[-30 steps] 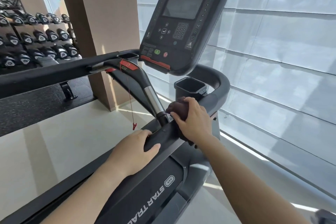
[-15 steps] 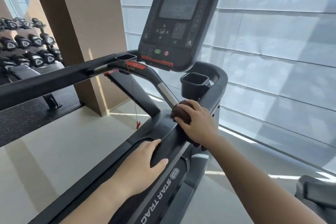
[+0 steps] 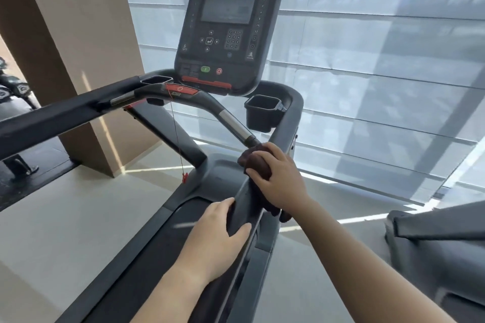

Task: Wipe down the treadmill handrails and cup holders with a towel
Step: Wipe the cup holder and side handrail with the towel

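Observation:
A dark treadmill fills the view. My right hand (image 3: 279, 174) presses a dark brown towel (image 3: 258, 164) onto the right handrail (image 3: 284, 123), just below where the metal crossbar (image 3: 233, 126) meets it. My left hand (image 3: 216, 237) grips the same rail lower down, thumb over its top. The right cup holder (image 3: 262, 113) stands just beyond the towel, and the left cup holder (image 3: 156, 79) sits in the left handrail (image 3: 65, 113). Most of the towel is hidden under my palm.
The console (image 3: 227, 31) with screen and keypad rises ahead. A red safety cord (image 3: 178, 144) hangs from the crossbar. A brown pillar (image 3: 78, 47) stands left, dumbbell racks (image 3: 13, 86) behind it, blinds (image 3: 380, 60) right. Another machine (image 3: 441, 244) sits at lower right.
The camera has swung right, so the dumbbell racks have slid almost out at the left. Both hands stay on the right rail; the towel hand has shifted slightly along it.

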Tool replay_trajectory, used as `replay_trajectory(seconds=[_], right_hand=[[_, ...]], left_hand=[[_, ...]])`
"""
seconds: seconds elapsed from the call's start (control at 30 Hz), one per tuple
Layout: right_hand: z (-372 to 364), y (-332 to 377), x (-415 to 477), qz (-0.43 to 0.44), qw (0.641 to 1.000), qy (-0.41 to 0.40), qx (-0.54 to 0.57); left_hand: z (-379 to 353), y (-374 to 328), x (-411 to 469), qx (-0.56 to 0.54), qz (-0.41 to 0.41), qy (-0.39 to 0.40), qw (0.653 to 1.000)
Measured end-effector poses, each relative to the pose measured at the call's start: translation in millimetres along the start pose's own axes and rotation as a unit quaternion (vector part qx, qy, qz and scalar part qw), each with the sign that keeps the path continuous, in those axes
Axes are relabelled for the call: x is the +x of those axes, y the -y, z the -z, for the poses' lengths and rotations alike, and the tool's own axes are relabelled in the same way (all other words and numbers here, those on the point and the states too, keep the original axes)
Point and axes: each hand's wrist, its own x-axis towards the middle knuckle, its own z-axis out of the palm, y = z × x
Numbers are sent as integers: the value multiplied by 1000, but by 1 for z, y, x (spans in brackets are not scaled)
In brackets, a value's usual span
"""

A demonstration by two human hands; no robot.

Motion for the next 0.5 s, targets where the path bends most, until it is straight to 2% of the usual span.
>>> replay_trajectory(seconds=[0.13, 0.27, 0.43, 0.5], right_hand=[[-7, 2, -8, -2, 1000, -17, 9], [0, 5, 17, -36, 999, 10, -14], [-2, 1, -2, 5, 999, 37, -31], [-4, 4, -6, -9, 999, 38, -34]], left_hand=[[0, 1, 1, 4, 0, -8, 1000], [0, 0, 1, 8, 10, -8, 1000], [2, -4, 1, 9, 17, -5, 1000], [2, -6, 2, 4, 19, -2, 1000]])
